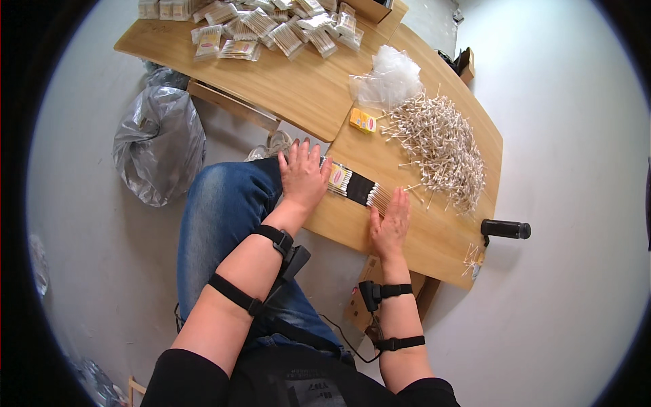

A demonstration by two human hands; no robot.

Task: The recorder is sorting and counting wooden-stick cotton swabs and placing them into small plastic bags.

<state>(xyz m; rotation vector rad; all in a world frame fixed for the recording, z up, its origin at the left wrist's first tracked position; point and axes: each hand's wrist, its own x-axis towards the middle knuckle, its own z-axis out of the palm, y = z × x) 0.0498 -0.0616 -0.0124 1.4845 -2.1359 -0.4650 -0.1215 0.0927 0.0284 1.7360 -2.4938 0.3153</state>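
Head view: a pale wooden desk [441,247] angles across the upper half, its outer side curved and a seam crossing its planks. Along the far stretch lies a jumble of filled swab packets [285,35]; nearer the right, clear plastic bags [390,78] sit beside a broad loose heap of cotton swabs [441,152], with small yellow cards [363,121] just beside it. At the near edge, a black strip [360,190] lies between a labelled packet [338,178] and a short row of swabs [381,199]. The left hand [305,178] spreads beside the packet, its grip released; the right hand [391,227] rests against the row, fingers straight (its grip looks loose too). A black cylinder [505,228] juts past the right edge. Around the desk stretches a pale grey floor [85,169], where a big grey plastic bag [159,146] slumps on the left; below the desk stands a cardboard box [363,292], partly hidden.
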